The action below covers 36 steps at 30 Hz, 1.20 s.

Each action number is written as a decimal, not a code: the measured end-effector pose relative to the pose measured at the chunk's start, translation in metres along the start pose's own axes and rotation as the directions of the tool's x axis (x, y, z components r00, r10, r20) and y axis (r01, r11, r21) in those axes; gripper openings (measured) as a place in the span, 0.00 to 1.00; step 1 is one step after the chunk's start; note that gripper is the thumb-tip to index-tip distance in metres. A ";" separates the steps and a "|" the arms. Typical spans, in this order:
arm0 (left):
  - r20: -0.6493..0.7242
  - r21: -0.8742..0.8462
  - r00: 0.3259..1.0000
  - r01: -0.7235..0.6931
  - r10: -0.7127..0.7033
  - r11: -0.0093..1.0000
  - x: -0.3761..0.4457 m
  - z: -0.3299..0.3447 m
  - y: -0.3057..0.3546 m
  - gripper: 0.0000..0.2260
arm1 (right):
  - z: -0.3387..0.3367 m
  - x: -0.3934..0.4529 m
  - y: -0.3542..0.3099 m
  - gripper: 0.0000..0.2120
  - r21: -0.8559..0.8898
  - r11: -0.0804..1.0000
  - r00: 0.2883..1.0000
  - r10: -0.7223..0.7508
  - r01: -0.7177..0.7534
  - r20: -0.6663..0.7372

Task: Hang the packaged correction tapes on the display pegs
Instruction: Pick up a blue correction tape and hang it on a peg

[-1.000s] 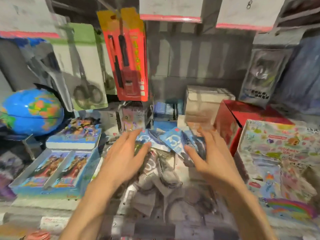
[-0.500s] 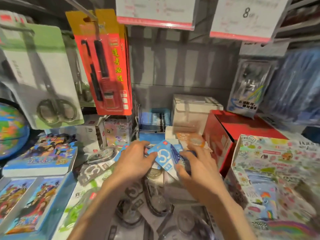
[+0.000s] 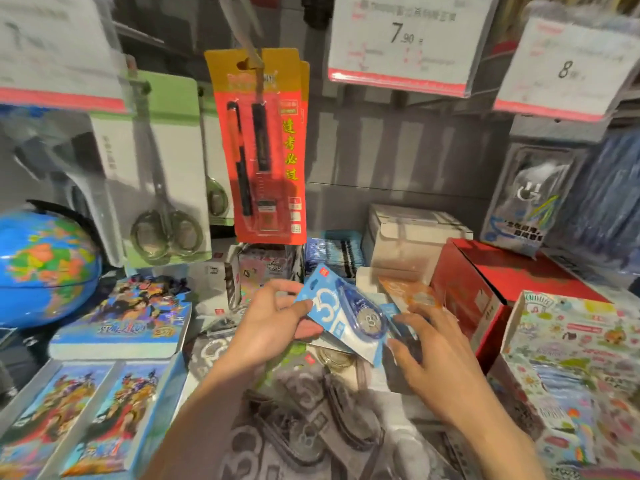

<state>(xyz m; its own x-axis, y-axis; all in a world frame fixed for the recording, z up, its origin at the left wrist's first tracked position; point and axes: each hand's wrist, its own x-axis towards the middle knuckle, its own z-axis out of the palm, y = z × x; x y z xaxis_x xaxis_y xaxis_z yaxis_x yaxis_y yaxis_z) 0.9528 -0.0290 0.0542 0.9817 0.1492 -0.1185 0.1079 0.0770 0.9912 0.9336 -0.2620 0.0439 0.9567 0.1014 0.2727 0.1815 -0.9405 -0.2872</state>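
A blue packaged correction tape (image 3: 341,311) is held tilted above the pile, its card showing a white "30". My left hand (image 3: 268,327) pinches its left edge between thumb and fingers. My right hand (image 3: 433,355) rests on the pack's right side and on other blue packs beneath it, fingers curled. A heap of grey packaged correction tapes (image 3: 311,410) lies on the shelf below both hands. An orange pack (image 3: 403,289) sits just behind. A metal display peg (image 3: 242,32) sticks out overhead and carries a red pen pack (image 3: 266,150).
Scissors packs (image 3: 156,174) hang at the left, and a globe (image 3: 45,268) stands beside them. Price tags (image 3: 405,43) hang above. A red box (image 3: 485,289) and sticker boxes (image 3: 571,358) crowd the right. Card boxes (image 3: 86,410) lie at the left front.
Both hands have lifted the blue pack out of the pile and turned its face upward. The view has tilted up, showing more of the pegs and price tags.
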 end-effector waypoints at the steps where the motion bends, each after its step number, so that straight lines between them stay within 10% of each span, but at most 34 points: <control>1: -0.025 -0.038 1.000 -0.016 0.015 0.999 -0.002 -0.007 0.002 0.08 | 0.002 0.000 -0.001 0.18 0.004 1.000 1.000 0.004 -0.004 -0.007; 19: -0.075 -0.256 0.993 -0.112 0.096 0.960 -0.058 -0.047 0.015 0.09 | -0.022 -0.008 -0.065 0.31 0.301 0.913 0.960 -0.277 0.275 -0.037; 36: -0.007 -0.102 0.868 -0.495 0.497 0.863 -0.114 0.197 0.088 0.05 | -0.173 -0.045 0.128 0.26 0.306 0.882 0.892 -0.228 0.359 -0.391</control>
<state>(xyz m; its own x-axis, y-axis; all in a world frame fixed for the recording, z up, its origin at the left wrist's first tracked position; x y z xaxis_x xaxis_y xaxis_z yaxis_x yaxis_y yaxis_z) 0.8810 -0.2335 0.1670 0.9046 0.1746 0.3890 -0.4085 0.0935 0.9080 0.8747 -0.4429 0.1535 0.7230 0.1782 0.6674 0.5736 -0.6933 -0.4363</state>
